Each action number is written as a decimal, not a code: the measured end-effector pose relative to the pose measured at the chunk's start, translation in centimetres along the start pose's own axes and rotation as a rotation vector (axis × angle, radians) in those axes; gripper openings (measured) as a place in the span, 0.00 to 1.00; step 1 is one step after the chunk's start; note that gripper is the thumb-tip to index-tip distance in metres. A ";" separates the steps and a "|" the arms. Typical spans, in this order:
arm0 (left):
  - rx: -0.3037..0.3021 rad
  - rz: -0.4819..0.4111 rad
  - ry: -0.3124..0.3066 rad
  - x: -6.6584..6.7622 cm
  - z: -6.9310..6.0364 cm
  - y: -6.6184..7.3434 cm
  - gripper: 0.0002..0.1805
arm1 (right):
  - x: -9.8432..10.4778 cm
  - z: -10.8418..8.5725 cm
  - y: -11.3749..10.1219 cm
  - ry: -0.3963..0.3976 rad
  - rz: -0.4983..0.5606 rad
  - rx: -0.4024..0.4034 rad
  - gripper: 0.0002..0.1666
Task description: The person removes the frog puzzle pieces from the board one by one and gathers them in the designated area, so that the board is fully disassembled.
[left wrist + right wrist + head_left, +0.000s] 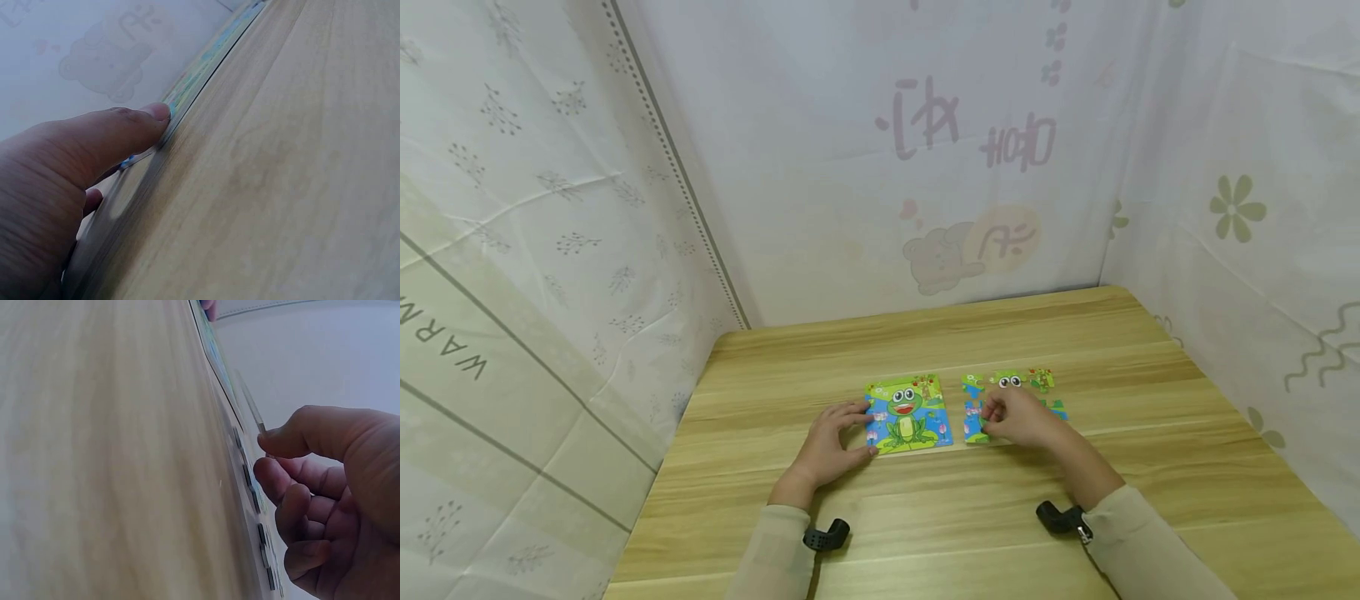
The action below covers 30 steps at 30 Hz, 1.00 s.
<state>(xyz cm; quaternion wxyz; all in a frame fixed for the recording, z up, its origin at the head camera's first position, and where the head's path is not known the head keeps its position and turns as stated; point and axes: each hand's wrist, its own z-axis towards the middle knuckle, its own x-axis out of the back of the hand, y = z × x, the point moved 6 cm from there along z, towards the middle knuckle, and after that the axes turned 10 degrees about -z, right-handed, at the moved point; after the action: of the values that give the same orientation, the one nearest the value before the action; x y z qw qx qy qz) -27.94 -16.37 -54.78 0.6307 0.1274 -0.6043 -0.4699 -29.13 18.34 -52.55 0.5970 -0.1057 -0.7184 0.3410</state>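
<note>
A square frog picture puzzle [907,427], whole, lies flat on the table. My left hand [829,446] rests at its left side, with the thumb at the near corner and the fingers spread along the edge. In the left wrist view the thumb [119,134] touches the board's edge. To the right lies a second frog puzzle in separate pieces [973,427], with gaps between them. Above these, my right hand [1024,418] pinches a thin puzzle piece [251,405] between thumb and forefinger, seen edge-on in the right wrist view. Its printed face cannot be made out, and the hand hides several pieces.
Both puzzles lie on a wood-grain table [925,517], whose back edge meets a printed white curtain [820,208]. More curtain hangs at the left and right sides. A black wrist mount [826,535] sits on the left sleeve, another [1060,518] on the right.
</note>
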 end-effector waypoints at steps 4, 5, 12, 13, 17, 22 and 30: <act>0.004 -0.006 -0.001 0.0 0.0 0.0 0.30 | 0.0 -0.3 0.1 -0.013 0.004 0.023 0.07; 0.004 -0.008 -0.001 0.0 0.0 0.0 0.30 | 0.0 -0.4 0.1 -0.015 0.004 0.032 0.08; 0.002 -0.002 0.002 0.1 0.0 0.2 0.30 | 0.1 -0.7 0.0 -0.021 -0.010 0.076 0.09; 0.004 -0.002 -0.001 0.1 0.0 0.2 0.30 | 0.1 -0.7 -0.1 -0.025 -0.013 0.080 0.09; 0.016 -0.003 -0.010 0.0 0.0 0.2 0.30 | 0.1 -0.8 -0.2 -0.039 -0.014 0.099 0.09; 0.019 -0.002 -0.009 0.1 0.0 0.3 0.30 | 0.0 -0.8 -0.2 -0.048 -0.006 0.102 0.09; 0.009 -0.005 0.001 0.1 0.0 0.1 0.30 | -0.2 -0.8 0.4 -0.057 0.010 0.097 0.09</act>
<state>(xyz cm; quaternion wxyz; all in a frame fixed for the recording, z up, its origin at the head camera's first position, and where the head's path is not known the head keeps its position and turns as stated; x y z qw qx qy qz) -27.92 -16.33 -54.64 0.6292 0.1317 -0.6059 -0.4688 -28.42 18.80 -52.86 0.5788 -0.0704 -0.7173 0.3813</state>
